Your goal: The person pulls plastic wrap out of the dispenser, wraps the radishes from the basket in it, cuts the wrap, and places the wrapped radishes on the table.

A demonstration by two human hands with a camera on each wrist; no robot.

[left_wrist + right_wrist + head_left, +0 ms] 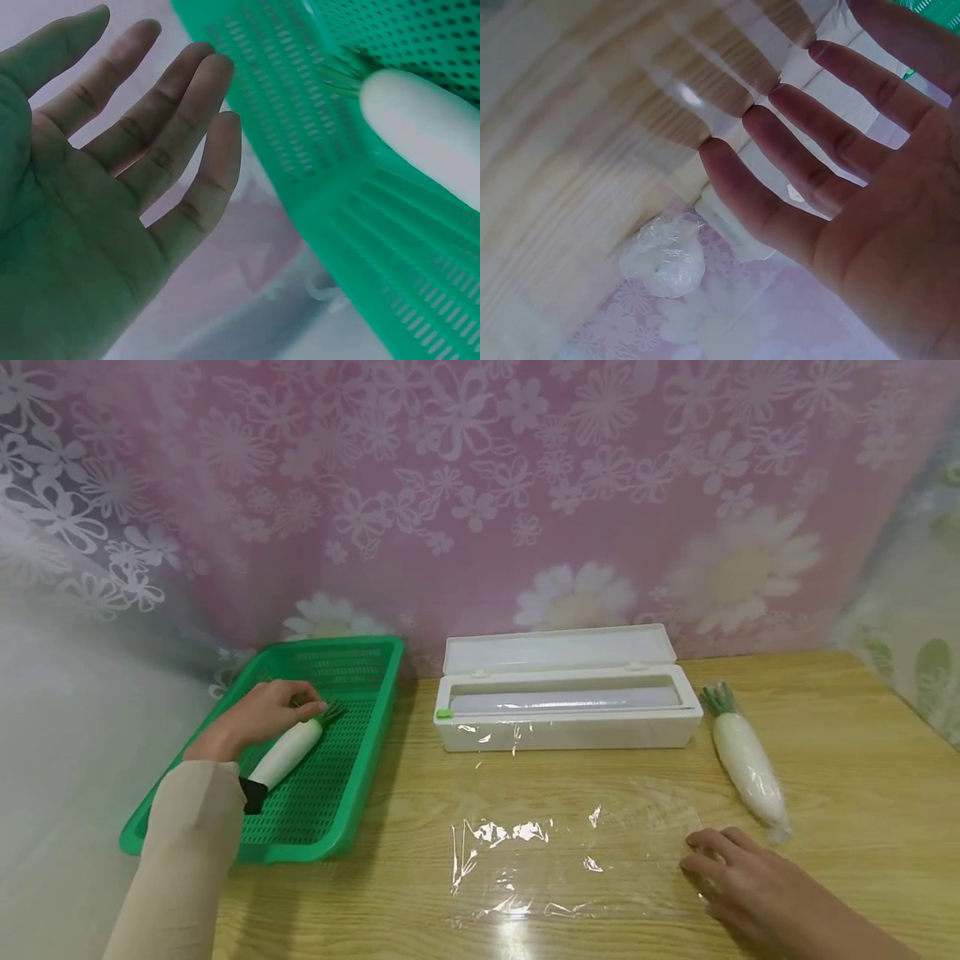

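Home-like corner before me, set for kitchen work by look of it; exact room I cannot tell. Pink flower-patterned curtain hangs behind my table, topped in yellowish wood grain. Paler leaf-print cloth at my right, whitish drape at my left. Household kitchen goods near me: green plastic basket with white radish, lidded cling-film dispenser, second radish wrapped in clear film.

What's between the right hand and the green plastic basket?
Head view: a sheet of clear plastic wrap nearest the right hand, then bare wooden table up to the green plastic basket.
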